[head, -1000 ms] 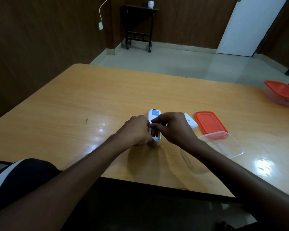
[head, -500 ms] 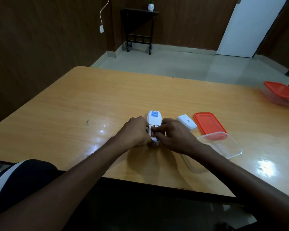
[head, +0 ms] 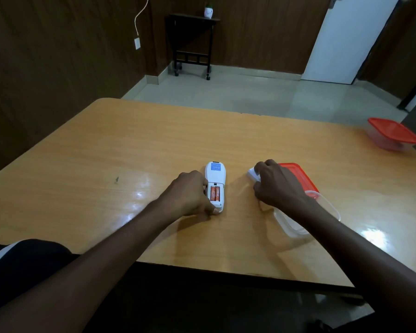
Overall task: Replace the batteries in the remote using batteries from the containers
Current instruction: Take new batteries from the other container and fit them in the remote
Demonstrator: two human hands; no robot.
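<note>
While lying back-up on the table point(head: 106, 145), long axis pointing away, white remote point(head: 216, 179) with two orange batteries point(head: 215, 193) in open bay, steadied by curled left hand point(head: 187, 194); just right, cover point(head: 252, 175) pinched by right hand point(head: 277, 186), nearer it.

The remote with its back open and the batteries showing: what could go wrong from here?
1. The battery cover under the right hand could go on crooked, since the two orange batteries lie exposed in the remote.
2. The left hand grips only the remote's near end, so it might twist.
</note>
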